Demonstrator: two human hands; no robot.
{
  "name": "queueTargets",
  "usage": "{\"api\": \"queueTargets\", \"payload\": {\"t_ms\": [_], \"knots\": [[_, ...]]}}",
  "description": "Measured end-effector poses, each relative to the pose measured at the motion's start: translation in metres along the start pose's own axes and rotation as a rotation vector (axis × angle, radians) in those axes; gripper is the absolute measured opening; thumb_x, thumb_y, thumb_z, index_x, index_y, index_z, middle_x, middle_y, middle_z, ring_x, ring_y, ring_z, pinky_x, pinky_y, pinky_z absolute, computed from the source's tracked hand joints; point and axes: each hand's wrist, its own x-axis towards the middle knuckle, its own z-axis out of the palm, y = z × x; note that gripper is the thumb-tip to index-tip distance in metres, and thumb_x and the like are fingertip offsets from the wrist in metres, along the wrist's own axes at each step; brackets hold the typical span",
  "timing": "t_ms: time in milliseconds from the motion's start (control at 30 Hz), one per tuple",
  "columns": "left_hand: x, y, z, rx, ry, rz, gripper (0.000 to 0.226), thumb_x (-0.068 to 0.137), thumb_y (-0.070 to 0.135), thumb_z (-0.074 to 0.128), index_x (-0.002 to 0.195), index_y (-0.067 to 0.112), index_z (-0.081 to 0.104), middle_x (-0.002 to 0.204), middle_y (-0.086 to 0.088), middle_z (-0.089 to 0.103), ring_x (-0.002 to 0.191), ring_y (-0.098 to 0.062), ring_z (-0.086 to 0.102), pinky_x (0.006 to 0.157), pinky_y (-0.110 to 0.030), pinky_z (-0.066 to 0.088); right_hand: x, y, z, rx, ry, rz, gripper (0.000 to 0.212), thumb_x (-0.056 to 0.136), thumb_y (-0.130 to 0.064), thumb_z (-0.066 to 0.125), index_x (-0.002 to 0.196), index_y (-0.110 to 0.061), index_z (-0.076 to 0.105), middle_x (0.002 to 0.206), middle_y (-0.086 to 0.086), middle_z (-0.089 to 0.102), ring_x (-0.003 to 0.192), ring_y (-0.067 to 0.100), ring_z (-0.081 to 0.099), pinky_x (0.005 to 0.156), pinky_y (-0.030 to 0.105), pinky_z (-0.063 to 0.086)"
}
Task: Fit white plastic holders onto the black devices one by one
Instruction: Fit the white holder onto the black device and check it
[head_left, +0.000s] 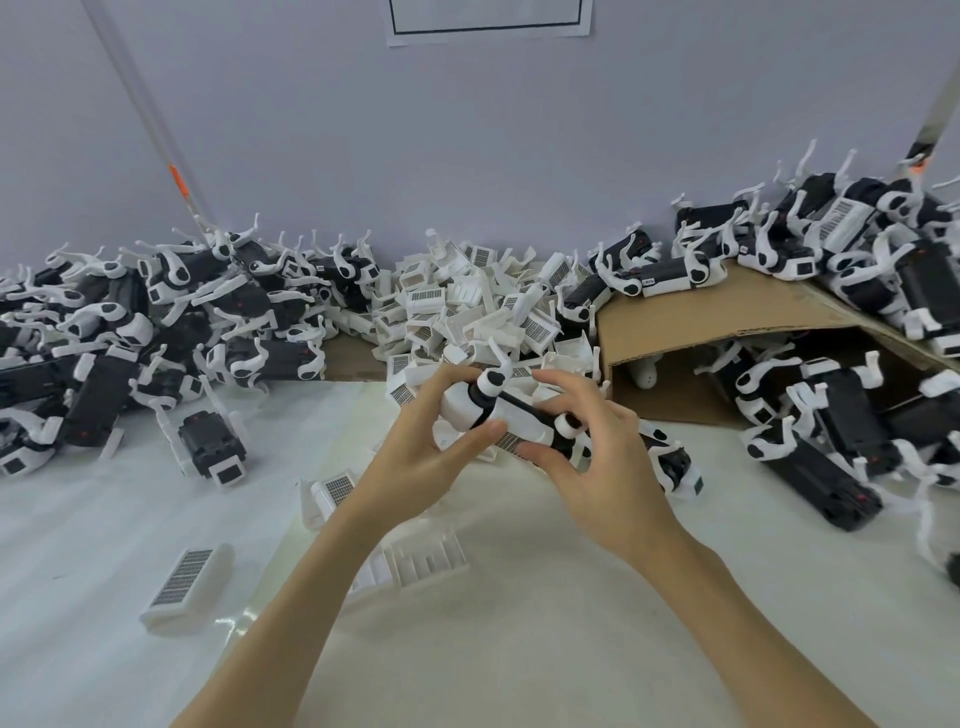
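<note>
Above the table's middle, both hands hold one black device (524, 410) with a white plastic holder (470, 408) on its left end. My left hand (426, 452) grips the holder end, thumb on the near side and fingers behind. My right hand (597, 452) pinches the device's right end, thumb underneath, with the other fingers arched over it. A heap of loose white holders (467, 306) lies just behind the hands.
Black devices with white arms are piled at the left (130, 332) and at the right (841, 426), some on a cardboard flap (727, 312). Loose holders (184, 582) lie on the white table near my left forearm. The wall stands close behind.
</note>
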Motion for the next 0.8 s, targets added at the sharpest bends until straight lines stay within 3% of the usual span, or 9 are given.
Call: {"api": "queueTargets", "payload": {"t_ms": [167,267,400,500,633,667,733,800], "knots": [[0.000,0.005,-0.002,0.005,0.035,0.022,0.029,0.097,0.033,0.075,0.121,0.021,0.064,0.107,0.010,0.071,0.105,-0.015,0.065,0.093,-0.022,0.047,0.004,-0.006,-0.003,0.049,-0.038,-0.002,0.048,0.093,-0.037,0.078,0.135,-0.043,0.057,0.110,-0.022,0.068,0.118,0.009,0.057,0.108,0.046,0.043],[0.000,0.006,-0.002,-0.020,0.066,-0.010,0.031,0.094,0.038,0.076,0.119,0.022,0.067,0.103,0.008,0.073,0.101,-0.013,0.066,0.091,-0.023,0.048,0.002,-0.006,-0.002,0.092,-0.064,-0.050,0.041,0.095,-0.041,0.071,0.134,-0.038,0.059,0.114,-0.025,0.067,0.118,0.011,0.060,0.108,0.050,0.042],[0.000,0.003,0.006,0.004,0.042,-0.058,0.032,0.095,0.042,0.078,0.121,0.027,0.066,0.109,0.011,0.071,0.111,-0.018,0.066,0.102,-0.039,0.051,0.002,-0.004,-0.001,0.126,-0.190,0.081,0.068,0.089,-0.042,0.082,0.146,-0.043,0.046,0.108,-0.017,0.069,0.118,0.020,0.061,0.106,0.048,0.047],[-0.001,0.000,0.008,0.071,0.018,-0.032,0.035,0.093,0.053,0.073,0.118,0.031,0.064,0.106,0.012,0.070,0.109,-0.021,0.064,0.103,-0.046,0.050,0.001,-0.004,0.002,0.201,-0.218,0.096,0.069,0.088,-0.030,0.084,0.144,-0.043,0.045,0.095,-0.014,0.068,0.096,0.015,0.070,0.091,0.042,0.057],[-0.001,-0.001,0.006,0.071,0.056,-0.054,0.033,0.088,0.055,0.075,0.113,0.036,0.067,0.102,0.016,0.071,0.114,-0.031,0.062,0.103,-0.054,0.050,0.002,-0.005,0.003,0.242,-0.234,0.116,0.064,0.090,-0.026,0.083,0.139,-0.046,0.049,0.093,-0.011,0.065,0.088,0.017,0.071,0.082,0.036,0.060],[-0.001,-0.001,0.005,0.061,0.069,-0.049,0.034,0.087,0.055,0.076,0.113,0.034,0.068,0.102,0.014,0.071,0.113,-0.031,0.063,0.103,-0.053,0.050,0.002,-0.006,0.004,0.258,-0.222,0.112,0.063,0.090,-0.026,0.083,0.139,-0.045,0.049,0.095,-0.013,0.066,0.089,0.015,0.071,0.080,0.030,0.060],[0.001,0.000,0.007,0.018,0.111,-0.044,0.030,0.088,0.050,0.080,0.108,0.029,0.071,0.096,0.012,0.072,0.102,-0.019,0.067,0.094,-0.036,0.053,0.002,-0.008,0.004,0.266,-0.186,0.091,0.062,0.091,-0.028,0.081,0.141,-0.041,0.048,0.102,-0.019,0.070,0.097,0.009,0.071,0.083,0.019,0.056],[0.004,0.001,0.007,-0.048,0.188,-0.080,0.022,0.090,0.042,0.083,0.102,0.026,0.075,0.089,0.011,0.074,0.085,-0.004,0.067,0.077,-0.018,0.051,0.000,-0.010,0.005,0.202,-0.172,0.076,0.070,0.090,-0.038,0.081,0.148,-0.039,0.042,0.113,-0.022,0.067,0.113,0.005,0.064,0.100,0.025,0.050]]}}
